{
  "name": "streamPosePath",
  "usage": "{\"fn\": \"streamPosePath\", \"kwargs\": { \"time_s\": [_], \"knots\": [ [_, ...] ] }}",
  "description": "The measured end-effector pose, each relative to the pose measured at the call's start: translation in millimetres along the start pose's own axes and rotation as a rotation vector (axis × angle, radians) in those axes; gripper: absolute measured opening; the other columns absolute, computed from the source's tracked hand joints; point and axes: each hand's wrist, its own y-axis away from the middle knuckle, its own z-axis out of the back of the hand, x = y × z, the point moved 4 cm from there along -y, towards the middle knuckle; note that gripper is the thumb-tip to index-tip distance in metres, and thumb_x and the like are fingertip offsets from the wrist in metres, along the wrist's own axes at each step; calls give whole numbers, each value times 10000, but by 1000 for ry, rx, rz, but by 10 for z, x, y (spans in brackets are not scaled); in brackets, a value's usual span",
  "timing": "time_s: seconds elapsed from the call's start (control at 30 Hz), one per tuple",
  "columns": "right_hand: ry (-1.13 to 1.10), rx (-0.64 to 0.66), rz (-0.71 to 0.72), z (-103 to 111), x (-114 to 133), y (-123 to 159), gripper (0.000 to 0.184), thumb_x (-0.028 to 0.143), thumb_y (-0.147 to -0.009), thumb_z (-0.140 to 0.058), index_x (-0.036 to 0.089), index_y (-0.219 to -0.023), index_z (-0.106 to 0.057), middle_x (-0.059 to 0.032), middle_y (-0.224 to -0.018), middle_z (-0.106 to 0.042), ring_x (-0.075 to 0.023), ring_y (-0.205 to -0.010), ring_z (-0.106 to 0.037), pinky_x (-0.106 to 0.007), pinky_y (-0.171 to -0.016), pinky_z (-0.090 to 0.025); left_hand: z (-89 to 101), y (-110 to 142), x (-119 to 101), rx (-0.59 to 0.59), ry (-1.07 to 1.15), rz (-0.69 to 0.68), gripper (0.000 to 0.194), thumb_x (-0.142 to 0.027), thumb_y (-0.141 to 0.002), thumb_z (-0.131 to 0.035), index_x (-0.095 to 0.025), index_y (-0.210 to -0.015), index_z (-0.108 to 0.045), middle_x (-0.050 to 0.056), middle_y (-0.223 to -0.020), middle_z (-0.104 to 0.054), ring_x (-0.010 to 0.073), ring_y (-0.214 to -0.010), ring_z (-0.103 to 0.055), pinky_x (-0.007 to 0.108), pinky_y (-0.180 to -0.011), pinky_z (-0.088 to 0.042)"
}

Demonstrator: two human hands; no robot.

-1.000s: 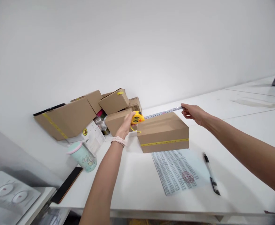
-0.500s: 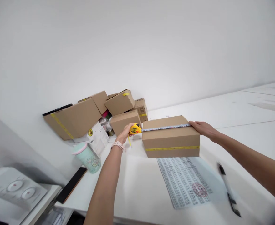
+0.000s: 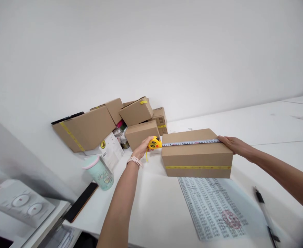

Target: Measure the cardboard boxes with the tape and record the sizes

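My left hand (image 3: 143, 147) is closed around a yellow tape measure (image 3: 155, 142) just off the left end of a cardboard box (image 3: 198, 160). The silver blade (image 3: 190, 142) is pulled out and lies lengthwise across the top of the box. At the right end, the fingers of my right hand (image 3: 232, 144) pinch the blade's tip against the box edge. A yellow strip of tape runs along the box's front side. Partly under the box lies a printed sheet (image 3: 213, 210) with a red stamp.
A pen (image 3: 265, 213) lies right of the sheet. Several cardboard boxes (image 3: 135, 115) are stacked at the back left by the wall. A mint tumbler (image 3: 99, 174) and a black flat object (image 3: 81, 201) are near the left edge, beside a white appliance (image 3: 22, 203) with dials.
The blade has come down from behind the box onto its top, and my right hand has moved to the box's right edge. The view has shifted somewhat.
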Motion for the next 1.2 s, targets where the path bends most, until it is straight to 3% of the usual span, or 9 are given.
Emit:
{"fn": "streamPosePath", "kwargs": {
  "time_s": [0.1, 0.2, 0.37, 0.47, 0.57, 0.7, 0.87, 1.03, 1.2],
  "knots": [
    [127, 82, -84, 118, 76, -139, 438, 440, -912, -572, 160, -583, -639, -114, -618, -655, -186, -569, -542, -355, -606, -372, -6, 173, -182, 76, 17, -40, 342, -411, -979, -623, -153, -1203, -629, 85, -1143, -667, 189, -926, -670, 360, -782, -586],
    [186, 67, -68, 278, 292, -283, 482, 477, -946, -503, 177, -576, -576, -91, -620, -618, -171, -601, -514, -349, -627, -364, -182, 555, -336, 273, 27, -50, 432, -414, -858, -752, -137, -1180, -669, 110, -1079, -707, 158, -813, -667, 231, -620, -532],
    [194, 94, 63, 154, 755, -499, 492, 612, -941, -462, 192, -752, -632, -84, -830, -681, -192, -741, -567, -319, -673, -407, -1088, 1388, -90, 656, 173, 104, 620, -423, -633, -885, -176, -1154, -657, 110, -1080, -691, 208, -718, -708, 220, -461, -510],
    [234, 136, 97, -128, 850, -643, 440, 611, -920, -492, 217, -792, -640, -77, -870, -714, -225, -790, -615, -325, -701, -446, -1608, 1581, 93, 555, 539, 110, 611, -499, -608, -853, -159, -1065, -632, 92, -990, -657, 197, -639, -696, 229, -416, -503],
    [285, 143, 103, -359, 762, -781, 449, 571, -954, -395, 214, -940, -668, -115, -1039, -748, -277, -951, -659, -363, -810, -486, -1880, 1516, 130, 380, 686, 118, 644, -590, -605, -795, -111, -1014, -663, 112, -962, -655, 188, -626, -677, 228, -413, -469],
    [364, 151, 99, -488, 529, -865, 603, 521, -979, -204, 195, -1193, -663, -146, -1218, -734, -325, -1113, -656, -441, -921, -501, -1963, 1301, 24, 197, 716, 136, 676, -620, -558, -794, -133, -1000, -640, 65, -918, -642, 159, -600, -661, 216, -424, -441],
    [483, 238, 169, -575, 409, -804, 659, 613, -966, -171, 349, -1387, -603, -57, -1297, -723, -383, -1196, -627, -608, -1015, -438, -2046, 1172, 1, 108, 700, 168, 655, -614, -551, -784, -138, -963, -602, 34, -828, -618, 140, -534, -635, 214, -406, -425],
    [610, 333, 218, -695, 432, -782, 655, 611, -979, -135, 382, -1385, -596, -47, -1340, -700, -375, -1257, -585, -626, -1073, -364, -2108, 1208, -1, 87, 686, 181, 677, -630, -556, -781, -145, -987, -590, 34, -842, -623, 142, -543, -640, 207, -397, -419],
    [709, 378, 262, -765, 418, -818, 664, 597, -984, -112, 331, -1252, -658, -88, -1203, -747, -346, -1138, -625, -592, -1016, -396, -2117, 1294, -31, 104, 659, 208, 718, -652, -536, -782, -134, -995, -593, 47, -862, -618, 139, -541, -634, 203, -380, -418]
  ]
}}
